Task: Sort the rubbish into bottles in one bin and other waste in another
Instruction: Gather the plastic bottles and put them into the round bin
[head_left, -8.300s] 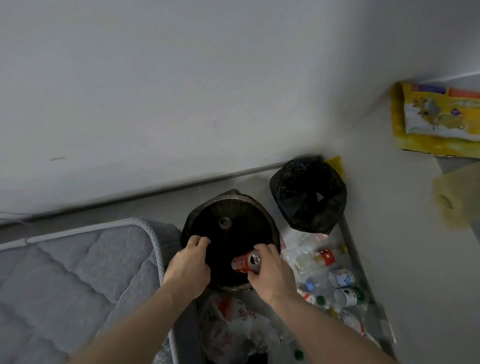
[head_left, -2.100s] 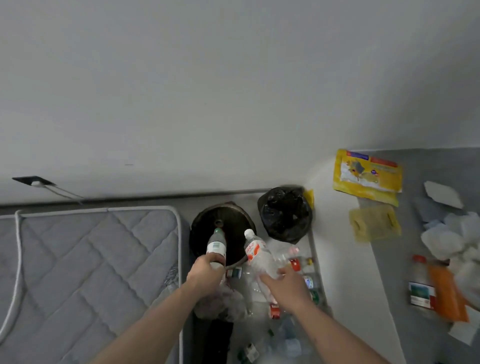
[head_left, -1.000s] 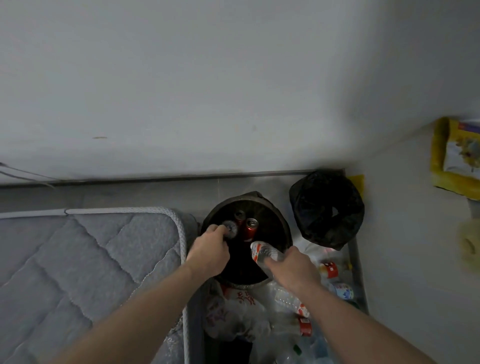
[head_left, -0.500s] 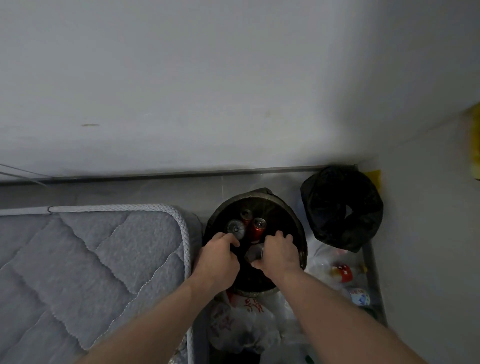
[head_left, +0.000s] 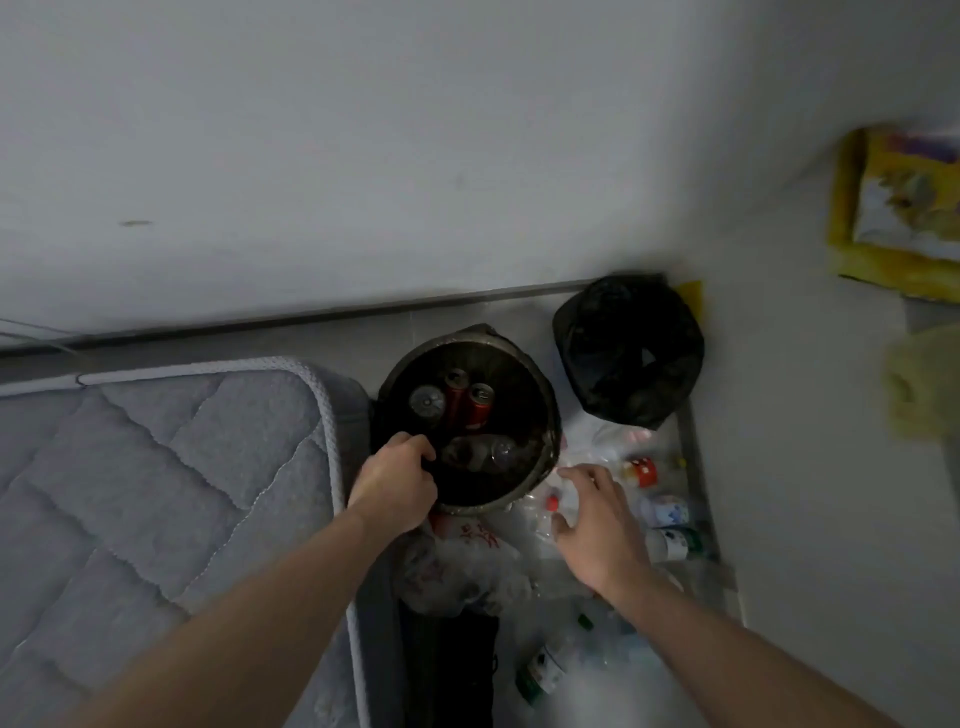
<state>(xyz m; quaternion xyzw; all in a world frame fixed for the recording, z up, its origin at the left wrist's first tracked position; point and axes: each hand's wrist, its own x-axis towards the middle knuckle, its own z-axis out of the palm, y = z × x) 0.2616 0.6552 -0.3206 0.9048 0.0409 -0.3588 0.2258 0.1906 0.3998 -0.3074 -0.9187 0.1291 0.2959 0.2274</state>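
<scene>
A round dark bin (head_left: 540, 395) stands on the floor by the wall. Inside it lie two red cans (head_left: 470, 402), a bottle seen end-on (head_left: 427, 401) and a clear bottle (head_left: 480, 453). My left hand (head_left: 395, 480) grips the bin's near-left rim. To the bin's right, my right hand (head_left: 597, 525) hovers with fingers spread over a heap of clear plastic bottles (head_left: 649, 493), holding nothing. A second bin lined with a black bag (head_left: 628, 353) stands in the corner.
A grey quilted mattress (head_left: 156, 493) fills the left side, close against the dark bin. A crumpled white plastic bag with red print (head_left: 462, 561) lies below the bin. A white ledge on the right carries a yellow packet (head_left: 898, 202).
My right hand has let the clear bottle go into the dark bin and moved out to the right, over the bottle heap. My left hand has shifted to the bin's rim.
</scene>
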